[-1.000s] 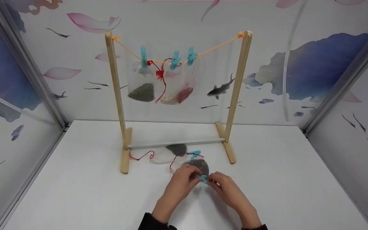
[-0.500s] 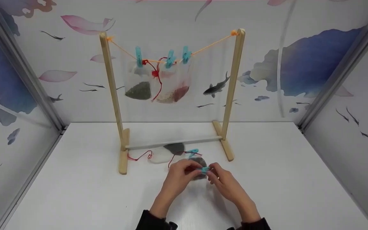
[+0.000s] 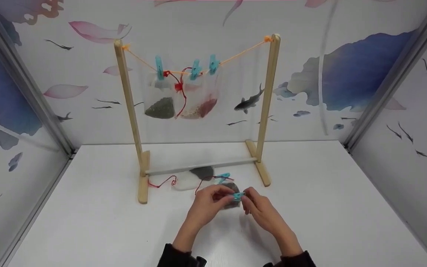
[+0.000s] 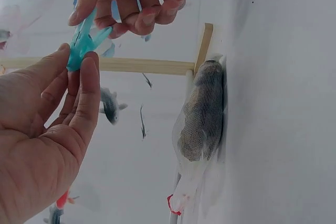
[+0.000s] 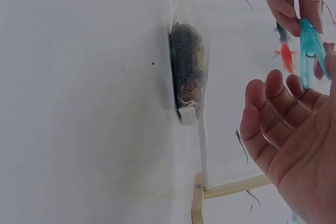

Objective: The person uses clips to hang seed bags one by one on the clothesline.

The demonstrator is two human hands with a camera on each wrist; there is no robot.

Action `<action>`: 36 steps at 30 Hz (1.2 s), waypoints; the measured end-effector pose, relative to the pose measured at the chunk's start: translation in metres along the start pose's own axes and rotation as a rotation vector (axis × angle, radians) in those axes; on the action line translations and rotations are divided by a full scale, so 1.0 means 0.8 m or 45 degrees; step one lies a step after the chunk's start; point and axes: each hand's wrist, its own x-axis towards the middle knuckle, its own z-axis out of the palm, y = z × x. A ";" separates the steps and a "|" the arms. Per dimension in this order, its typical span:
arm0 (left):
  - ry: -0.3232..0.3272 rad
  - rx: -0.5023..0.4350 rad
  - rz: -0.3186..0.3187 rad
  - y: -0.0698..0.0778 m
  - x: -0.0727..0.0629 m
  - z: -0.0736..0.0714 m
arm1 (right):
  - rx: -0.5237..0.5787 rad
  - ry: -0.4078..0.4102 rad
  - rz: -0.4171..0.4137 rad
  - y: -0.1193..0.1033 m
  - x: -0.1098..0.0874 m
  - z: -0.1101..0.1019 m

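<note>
Between both hands is a light-blue clothespin (image 3: 238,196), held above the table. My left hand (image 3: 206,202) pinches its one end between thumb and fingers. At the other end, the thumb and a finger of my right hand (image 3: 260,207) are on the spread handles (image 5: 306,74); its remaining fingers are loosely bent. Below and behind the hands lies a white mesh drawstring bag (image 4: 202,114) with dark filling, partly hidden in the head view. Another drawstring bag (image 3: 203,173) with dark contents and red cord lies farther back. A second blue clothespin (image 3: 224,177) rests beside it.
A wooden rack (image 3: 269,96) stands behind, with a crossbar (image 3: 202,166) near the table. On its sagging orange string (image 3: 245,51), blue clothespins (image 3: 195,69) hold up filled bags, one greenish (image 3: 161,107) and others reddish (image 3: 208,107). Printed panels enclose the white table (image 3: 87,207).
Both hands have moved slightly away from the body with the clothespin, which now shows more clearly between them. The head view has shifted a little. Bags and rack stay where they were.
</note>
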 end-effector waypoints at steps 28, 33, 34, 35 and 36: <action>0.003 0.010 0.015 -0.005 0.000 -0.001 | -0.032 -0.003 0.003 -0.007 0.000 0.005; -0.034 0.026 0.003 -0.004 0.000 -0.003 | -0.046 0.019 -0.018 -0.007 0.000 0.005; -0.048 0.031 0.002 -0.005 0.000 -0.004 | -0.042 0.019 -0.031 -0.007 0.000 0.005; -0.063 0.038 0.003 -0.005 0.000 -0.005 | -0.040 0.019 -0.045 -0.007 0.000 0.004; -0.080 0.045 0.004 -0.005 0.000 -0.006 | -0.033 0.020 -0.055 -0.007 0.000 0.004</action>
